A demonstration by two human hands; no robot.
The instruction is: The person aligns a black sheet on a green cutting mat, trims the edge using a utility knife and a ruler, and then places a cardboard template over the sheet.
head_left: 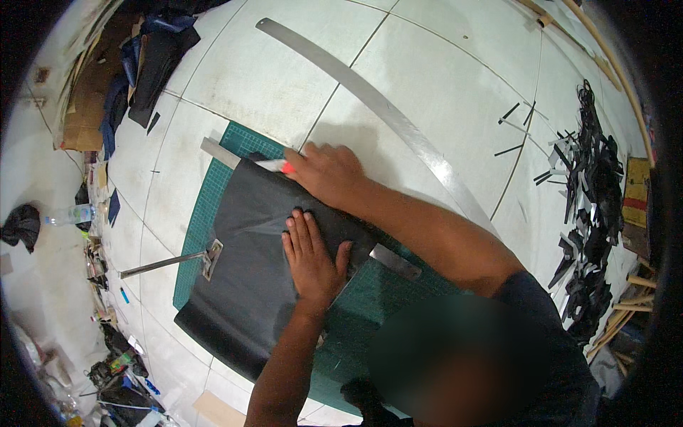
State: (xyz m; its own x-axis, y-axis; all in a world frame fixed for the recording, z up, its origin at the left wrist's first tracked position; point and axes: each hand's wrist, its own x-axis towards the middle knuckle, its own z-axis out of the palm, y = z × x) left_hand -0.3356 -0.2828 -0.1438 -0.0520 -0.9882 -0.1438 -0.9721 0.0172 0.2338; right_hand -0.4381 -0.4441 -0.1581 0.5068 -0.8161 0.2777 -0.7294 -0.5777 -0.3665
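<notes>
My left hand (313, 260) lies flat with fingers stretched out, pressing on a black sheet (245, 235) of fabric or leather-like material. My right hand (331, 174) is closed round a red and pale utility knife (287, 168) at the sheet's far edge; its blade tip is hard to make out. Beneath the sheet is a green cutting mat (196, 228) with grid lines. Flat metal strips stick out on both sides of the sheet, one end (219, 151) at the far left, another (395, 261) right of my left hand. A metal tool with a rod handle (163, 265) rests against the sheet's left side.
A long metal ruler (384, 110) lies across the white tiled floor. Black and white scraps (594, 206) are heaped on the right. Dark folded material (160, 67) lies at far left, with a plastic bottle (71, 215) and a black bag (21, 226) nearer. Clutter (121, 373) fills the lower left.
</notes>
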